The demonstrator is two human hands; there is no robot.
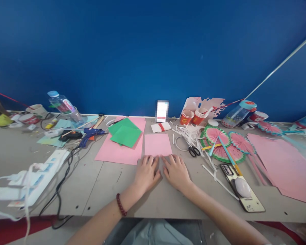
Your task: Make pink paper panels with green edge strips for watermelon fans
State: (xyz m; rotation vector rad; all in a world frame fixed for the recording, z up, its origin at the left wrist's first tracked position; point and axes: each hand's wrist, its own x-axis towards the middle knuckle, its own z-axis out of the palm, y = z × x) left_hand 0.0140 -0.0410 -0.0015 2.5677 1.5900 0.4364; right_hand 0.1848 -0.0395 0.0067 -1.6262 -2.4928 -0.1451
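A pink square of paper (158, 144) lies flat on the grey table in front of me. My left hand (147, 173) rests palm down at its near edge, fingers stretched out and fingertips touching the paper. Beside it, my right hand (176, 170) lies the same way, with its fingertips on the near edge too. Neither hand grips anything. To the left, green paper squares (126, 134) lie on a larger pink sheet (109, 152). Black-handled scissors (194, 151) are to the right of the pink square.
A blue glue gun (88, 136), a bottle (65, 105) and a white power strip (46, 177) with cables are on the left. Rightward are paper strips (190, 134), red cups (186, 117), paper fans (218, 136), a phone (253, 199) and pink sheets (285, 163). A blue wall stands behind.
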